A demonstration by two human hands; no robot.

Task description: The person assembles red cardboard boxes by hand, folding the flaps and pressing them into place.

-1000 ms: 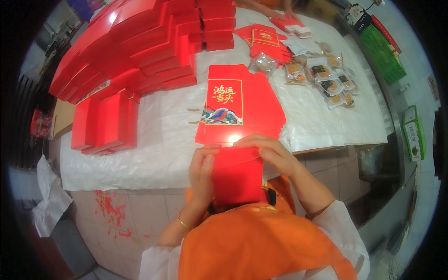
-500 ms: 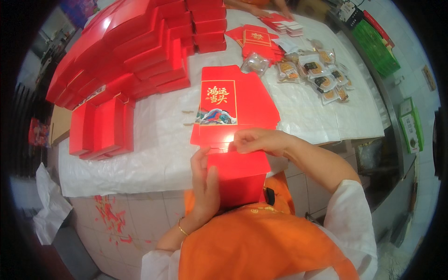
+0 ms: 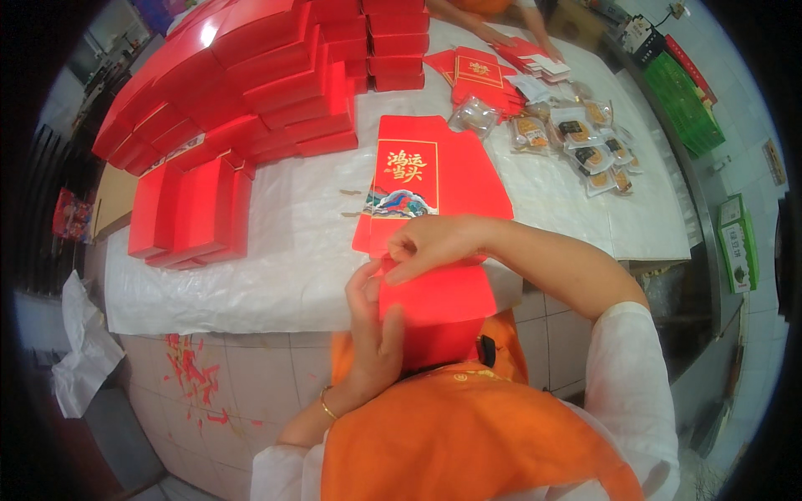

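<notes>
Close against my orange apron is a red cardboard box (image 3: 443, 299), partly folded, at the near table edge. My left hand (image 3: 372, 330) grips its left side, with the thumb on the near side and the fingers behind. My right hand (image 3: 434, 246) is bent over the box's far left corner, fingers curled in and pinching the edge there; the fingertips of both hands nearly meet. Just beyond lies a flat red carton blank (image 3: 468, 171) with gold lettering and a colourful wave picture, apparently on top of others.
Stacked red boxes (image 3: 276, 83) fill the left of the white-covered table (image 3: 301, 209), with open red boxes (image 3: 188, 209) in front. Wrapped pastries (image 3: 593, 150) and more flat blanks (image 3: 480, 75) lie at the far right. Another person's hand (image 3: 497, 35) is at the far edge. Red scraps (image 3: 196, 376) litter the floor.
My right hand has moved left along the box's far edge to the corner beside my left fingers. The other person's hands have come further into view.
</notes>
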